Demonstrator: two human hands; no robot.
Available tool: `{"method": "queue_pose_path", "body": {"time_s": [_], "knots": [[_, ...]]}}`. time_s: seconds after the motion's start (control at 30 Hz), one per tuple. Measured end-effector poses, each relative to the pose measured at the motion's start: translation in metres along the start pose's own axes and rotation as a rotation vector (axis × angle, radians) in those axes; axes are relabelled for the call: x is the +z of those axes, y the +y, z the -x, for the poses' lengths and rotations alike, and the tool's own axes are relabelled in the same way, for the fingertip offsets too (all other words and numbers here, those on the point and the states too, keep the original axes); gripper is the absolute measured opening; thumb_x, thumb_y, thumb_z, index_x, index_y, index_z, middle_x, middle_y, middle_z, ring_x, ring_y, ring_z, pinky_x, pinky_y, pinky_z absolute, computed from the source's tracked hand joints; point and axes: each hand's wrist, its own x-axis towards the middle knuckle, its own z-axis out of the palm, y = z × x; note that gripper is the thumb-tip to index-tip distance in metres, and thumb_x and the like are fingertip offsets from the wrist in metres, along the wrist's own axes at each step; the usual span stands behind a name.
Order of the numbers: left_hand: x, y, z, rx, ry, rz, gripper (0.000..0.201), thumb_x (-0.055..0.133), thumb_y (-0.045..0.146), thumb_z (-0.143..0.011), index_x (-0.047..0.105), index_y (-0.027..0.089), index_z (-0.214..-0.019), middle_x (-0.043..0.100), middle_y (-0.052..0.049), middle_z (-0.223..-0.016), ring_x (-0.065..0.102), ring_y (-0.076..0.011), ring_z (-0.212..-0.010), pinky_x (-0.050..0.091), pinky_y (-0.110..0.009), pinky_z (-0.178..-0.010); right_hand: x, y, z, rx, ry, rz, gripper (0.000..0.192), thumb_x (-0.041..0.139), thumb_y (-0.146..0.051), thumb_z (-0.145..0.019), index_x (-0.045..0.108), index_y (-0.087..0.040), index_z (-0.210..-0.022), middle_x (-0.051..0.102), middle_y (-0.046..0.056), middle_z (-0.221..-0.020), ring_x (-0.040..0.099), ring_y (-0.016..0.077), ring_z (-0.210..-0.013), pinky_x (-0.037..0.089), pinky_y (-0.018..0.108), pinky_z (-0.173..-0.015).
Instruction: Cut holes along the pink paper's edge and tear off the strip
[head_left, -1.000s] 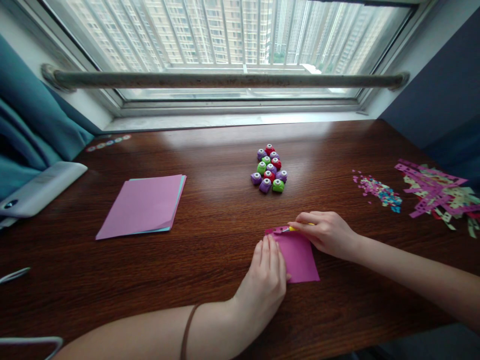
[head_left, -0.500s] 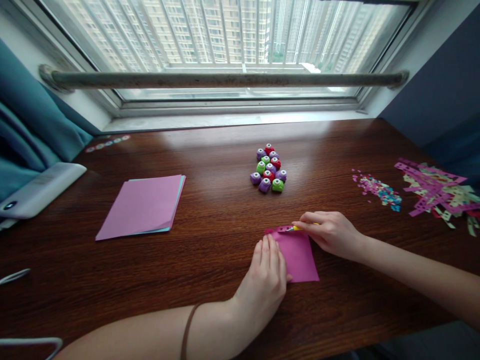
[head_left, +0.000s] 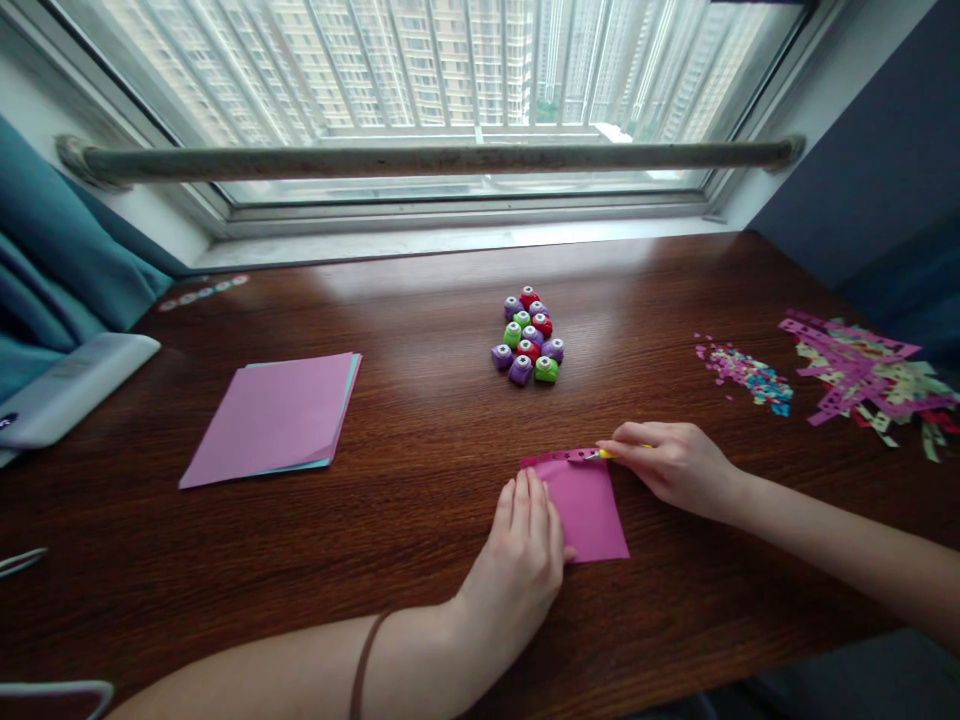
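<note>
Since the earlier frames the right hand (head_left: 671, 465) has slid a little toward 3 o'clock along the top edge of the magenta sheet (head_left: 589, 510), and the yellow-handled tool (head_left: 604, 454) it pinches has gone with it; the left hand (head_left: 525, 555) has stayed pressed on the sheet's left side.

Head view: the left hand lies flat, fingers together, holding the paper down on the wooden table (head_left: 420, 470). The right hand's fingers are closed around the tool, its tip touching the sheet's punched top strip (head_left: 559, 457). The sheet sits at about 6 o'clock on the table, near the front edge.

At 12 o'clock from the sheet a cluster of small punches (head_left: 527, 340), purple, green and red, stands tightly packed, with bare wood between it and the hands. At 9 to 10 o'clock a stack of pink paper (head_left: 274, 415) lies well apart, with open table around it. At 2 o'clock a scatter of tiny paper bits (head_left: 742, 370) lies loose, and beyond it, by the right edge, a heap of punched strips (head_left: 862, 375). A white device (head_left: 71, 385) rests at the left edge against the teal curtain (head_left: 52, 270). The window rail (head_left: 427, 158) runs along the far side above the sill.
</note>
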Motion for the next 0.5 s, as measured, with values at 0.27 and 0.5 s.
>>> {"method": "queue_pose_path", "body": {"time_s": [0.27,0.5], "knots": [[0.000,0.000,-0.002,0.002,0.004,-0.011,0.044,0.054,0.033,-0.083,0.055,-0.001,-0.112,0.052,-0.028,-0.119,0.049,-0.0371,-0.112,0.039,-0.047,-0.095,-0.004,0.006,0.012,0.024,0.001,0.009,0.029,0.044,-0.011,-0.087,0.059,-0.020,-0.111,0.061,0.005,-0.095,0.059,0.0151,-0.081,0.044,0.024,-0.070],[-0.002,0.000,-0.004,0.002,-0.023,-0.015,0.043,0.050,0.033,-0.086,0.056,-0.001,-0.112,0.052,-0.027,-0.118,0.050,-0.0363,-0.112,0.039,-0.047,-0.095,-0.010,0.013,0.024,0.047,-0.017,0.026,0.030,0.043,-0.012,-0.088,0.059,-0.020,-0.113,0.062,0.006,-0.099,0.060,0.0166,-0.083,0.046,0.027,-0.072]]}}
